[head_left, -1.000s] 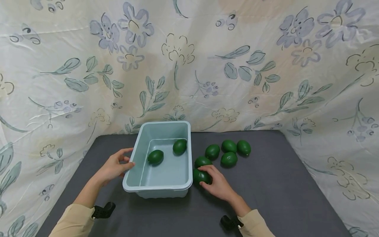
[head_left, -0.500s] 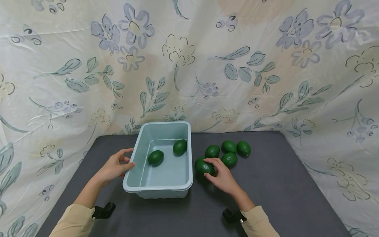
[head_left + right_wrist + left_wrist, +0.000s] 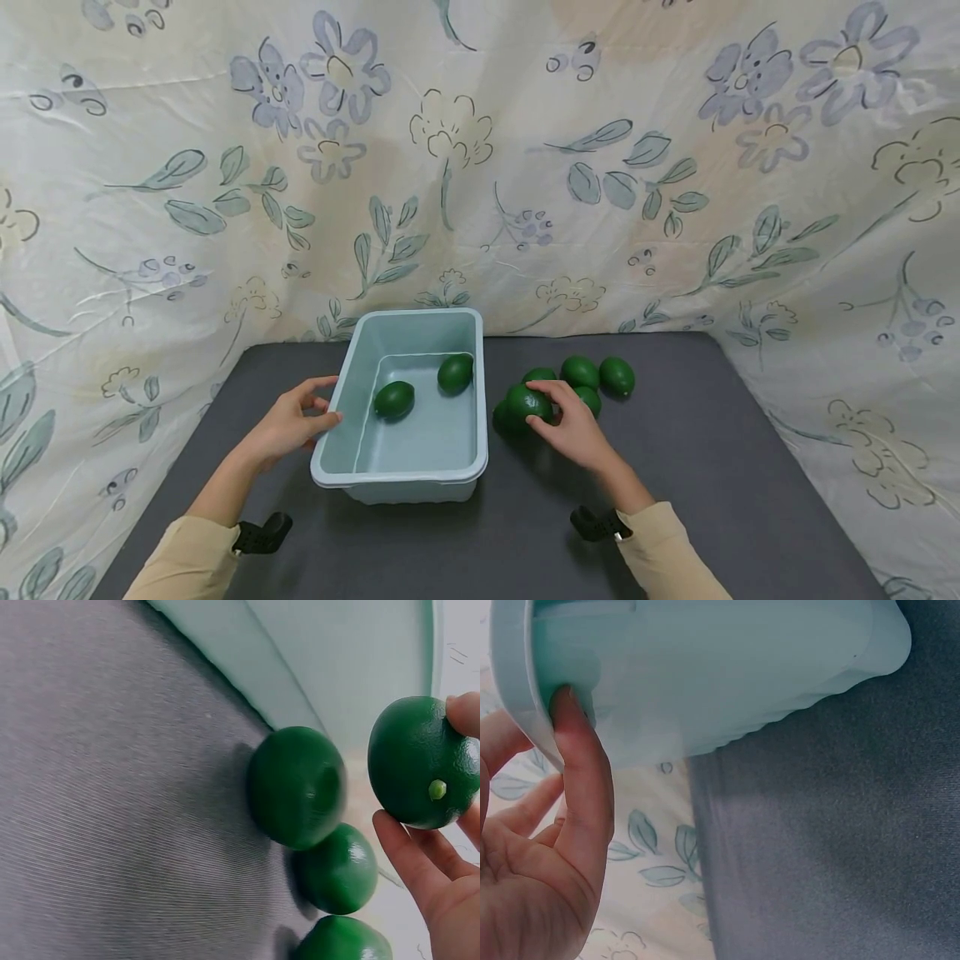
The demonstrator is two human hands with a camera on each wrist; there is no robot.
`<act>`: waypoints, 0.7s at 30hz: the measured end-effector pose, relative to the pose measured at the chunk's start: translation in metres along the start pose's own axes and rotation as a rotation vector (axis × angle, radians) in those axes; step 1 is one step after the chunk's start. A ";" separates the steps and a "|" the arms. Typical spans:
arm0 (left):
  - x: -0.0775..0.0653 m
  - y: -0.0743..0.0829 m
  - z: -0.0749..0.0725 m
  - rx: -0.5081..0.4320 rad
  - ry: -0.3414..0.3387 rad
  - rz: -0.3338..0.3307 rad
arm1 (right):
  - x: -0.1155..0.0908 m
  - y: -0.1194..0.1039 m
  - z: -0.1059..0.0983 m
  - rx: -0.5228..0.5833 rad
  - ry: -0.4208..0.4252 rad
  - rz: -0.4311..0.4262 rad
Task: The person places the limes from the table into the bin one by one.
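Observation:
My right hand grips a glossy dark green lime between thumb and fingers, its pale stem nub showing in the right wrist view. In the head view this lime is above the other limes, overlapping one lime behind it. A pale blue-green plastic tub stands left of them, with one lime near its middle and another lime by its right wall. On the tub's left side, my left hand holds the rim, thumb on one side and fingers on the other.
Several more limes lie in a loose cluster on the dark grey tabletop, right of the tub. A floral cloth hangs behind the table and along both sides. Each wrist wears a black strap.
My right hand has lifted a lime from beside the tub and moved it up and to the right, over the other limes. The left hand and tub have stayed put.

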State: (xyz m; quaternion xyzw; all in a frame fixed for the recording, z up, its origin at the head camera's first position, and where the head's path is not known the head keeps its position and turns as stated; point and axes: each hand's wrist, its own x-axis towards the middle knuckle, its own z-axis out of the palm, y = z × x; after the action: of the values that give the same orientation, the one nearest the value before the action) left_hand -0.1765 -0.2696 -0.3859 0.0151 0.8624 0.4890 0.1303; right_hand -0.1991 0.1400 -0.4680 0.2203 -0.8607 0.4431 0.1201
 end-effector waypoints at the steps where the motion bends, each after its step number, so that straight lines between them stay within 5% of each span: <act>1: 0.000 0.000 0.000 -0.005 0.004 -0.008 | 0.002 0.000 -0.001 0.000 0.001 -0.001; 21: 0.001 -0.001 -0.001 0.000 0.008 -0.009 | 0.035 -0.013 -0.023 -0.012 -0.018 0.033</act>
State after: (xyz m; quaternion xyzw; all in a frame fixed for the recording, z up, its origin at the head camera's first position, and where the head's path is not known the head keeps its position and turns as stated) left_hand -0.1776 -0.2705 -0.3869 0.0093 0.8629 0.4885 0.1288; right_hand -0.2233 0.1427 -0.4318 0.2094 -0.8678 0.4379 0.1065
